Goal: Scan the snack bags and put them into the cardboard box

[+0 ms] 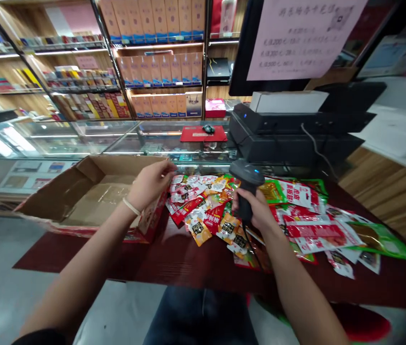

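Observation:
My right hand (255, 206) is wrapped around the handle of a black barcode scanner (246, 175), whose small blue light is lit. Its cable hangs down over the snack packets (220, 201) piled on the dark red counter. At the pile's left end, my left hand (152, 182) reaches past the right rim of an open cardboard box (97, 184). The left fingers are bent and pressed together beside the packets; what they pinch, if anything, is hidden. An orange-and-white packet (198, 226) lies at the front of the pile, and larger red-and-white packets (318, 230) spread to the right.
Behind the counter (174, 258) stand a glass display case (127, 136), a computer mouse (208, 129) on a red mat (190, 135), and black register equipment (271, 143) beneath a monitor with a pink notice (296, 43). Shelves of boxes (160, 69) line the wall. A red stool (364, 323) is below.

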The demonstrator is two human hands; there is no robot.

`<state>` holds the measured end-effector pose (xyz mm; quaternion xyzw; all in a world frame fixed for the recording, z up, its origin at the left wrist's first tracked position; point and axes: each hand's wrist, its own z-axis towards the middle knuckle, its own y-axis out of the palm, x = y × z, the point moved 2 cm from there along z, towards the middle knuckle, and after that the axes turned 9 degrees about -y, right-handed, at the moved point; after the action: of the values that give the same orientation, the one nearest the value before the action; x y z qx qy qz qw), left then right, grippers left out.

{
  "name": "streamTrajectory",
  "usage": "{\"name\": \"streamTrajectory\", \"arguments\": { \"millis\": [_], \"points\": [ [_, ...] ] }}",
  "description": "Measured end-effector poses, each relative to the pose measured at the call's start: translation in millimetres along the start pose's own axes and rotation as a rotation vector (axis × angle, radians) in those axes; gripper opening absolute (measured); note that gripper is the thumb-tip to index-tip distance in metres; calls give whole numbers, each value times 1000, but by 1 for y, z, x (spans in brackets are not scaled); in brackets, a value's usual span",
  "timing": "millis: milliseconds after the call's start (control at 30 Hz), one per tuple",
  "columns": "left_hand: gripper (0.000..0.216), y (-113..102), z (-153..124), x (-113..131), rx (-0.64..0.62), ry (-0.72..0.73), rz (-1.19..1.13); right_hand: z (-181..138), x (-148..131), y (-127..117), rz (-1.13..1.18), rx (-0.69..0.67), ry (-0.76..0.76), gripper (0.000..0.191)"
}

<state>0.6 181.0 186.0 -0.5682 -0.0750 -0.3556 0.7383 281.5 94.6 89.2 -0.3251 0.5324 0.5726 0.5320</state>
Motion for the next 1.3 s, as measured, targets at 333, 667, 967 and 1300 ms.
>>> {"name": "streamTrajectory", "arguments": {
  "millis": [333, 667, 967, 1300],
  "points": [
    [16, 143, -32, -16, -423, -118, -250, 7, -1, -21, -5, 65, -39, 24],
    [49, 138, -55, -28, -588, 135, -68, 9, 5, -18, 0, 67, 0, 24],
    [27, 143, -46, -26, -367, -270, -450, 8, 11, -14, -22, 49, -3, 25],
    [35, 151, -42, -28, -308, -625, -1425, 5, 13, -7, -82, 1, 32, 30]
  ]
}}
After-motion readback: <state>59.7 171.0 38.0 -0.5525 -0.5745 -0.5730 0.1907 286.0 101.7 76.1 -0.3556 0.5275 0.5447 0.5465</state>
